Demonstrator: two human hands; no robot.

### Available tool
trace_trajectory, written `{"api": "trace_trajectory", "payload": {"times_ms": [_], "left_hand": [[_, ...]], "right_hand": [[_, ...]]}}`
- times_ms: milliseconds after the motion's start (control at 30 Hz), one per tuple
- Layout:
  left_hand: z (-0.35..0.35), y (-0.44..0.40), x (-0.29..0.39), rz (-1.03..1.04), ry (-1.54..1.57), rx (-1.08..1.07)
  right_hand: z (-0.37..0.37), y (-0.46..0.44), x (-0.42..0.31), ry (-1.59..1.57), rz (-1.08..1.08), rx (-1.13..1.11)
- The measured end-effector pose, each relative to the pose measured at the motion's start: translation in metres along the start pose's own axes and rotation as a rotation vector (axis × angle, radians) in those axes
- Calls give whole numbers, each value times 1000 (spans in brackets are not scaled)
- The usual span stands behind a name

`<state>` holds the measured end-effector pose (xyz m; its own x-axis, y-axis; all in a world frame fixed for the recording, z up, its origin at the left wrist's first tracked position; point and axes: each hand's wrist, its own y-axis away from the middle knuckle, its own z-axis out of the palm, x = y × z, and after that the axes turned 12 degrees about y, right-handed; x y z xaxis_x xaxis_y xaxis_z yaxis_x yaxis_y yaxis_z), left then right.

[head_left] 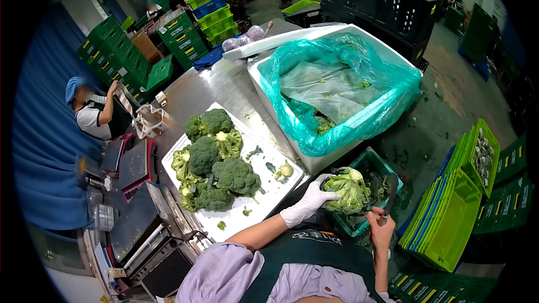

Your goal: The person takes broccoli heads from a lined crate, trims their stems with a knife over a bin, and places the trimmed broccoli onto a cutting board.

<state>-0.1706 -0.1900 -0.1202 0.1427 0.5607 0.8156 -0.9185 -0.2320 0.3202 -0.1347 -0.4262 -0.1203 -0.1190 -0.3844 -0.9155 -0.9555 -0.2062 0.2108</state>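
Observation:
My left hand (318, 197), in a white glove, grips a broccoli head (349, 188) turned stem up, its pale cut stem and leaf stubs showing. Bare, my right hand (381, 225) is closed around the handle of a knife (389, 202); its dark blade points up and away, just right of the broccoli. Both hands are over a dark green crate (342, 225) with leafy trimmings inside. To the left, several broccoli heads (216, 163) lie on a white foam board (264, 177), with a cut stem piece (286, 169) and small scraps near its right edge.
A white foam box (258, 73) lined with a teal plastic bag (342, 134) stands beyond the crate on the metal table (196, 91). Lime-green baskets (449, 219) are stacked at right. Scales (135, 165) line the left side. A co-worker (98, 109) stands at far left.

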Motion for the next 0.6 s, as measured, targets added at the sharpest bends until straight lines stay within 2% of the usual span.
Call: {"api": "trace_trajectory", "payload": {"times_ms": [133,267,300,367,533,600], "left_hand": [[0,5,6,35,-171,-73],[4,10,7,108,-498,-136],[7,12,7,138,-564,-143],[10,16,9,54,-585,-113],[9,15,7,85,-802,-99],[11,16,9,89,-753,-109]], "right_hand": [[6,-6,-19,197,-171,108],[25,-12,-33,332,-218,-37],[36,-15,-25,302,-341,33],[44,-18,-27,297,-310,62],[42,-29,-13,289,-297,-12],[39,-33,-3,288,-331,-17]]}}
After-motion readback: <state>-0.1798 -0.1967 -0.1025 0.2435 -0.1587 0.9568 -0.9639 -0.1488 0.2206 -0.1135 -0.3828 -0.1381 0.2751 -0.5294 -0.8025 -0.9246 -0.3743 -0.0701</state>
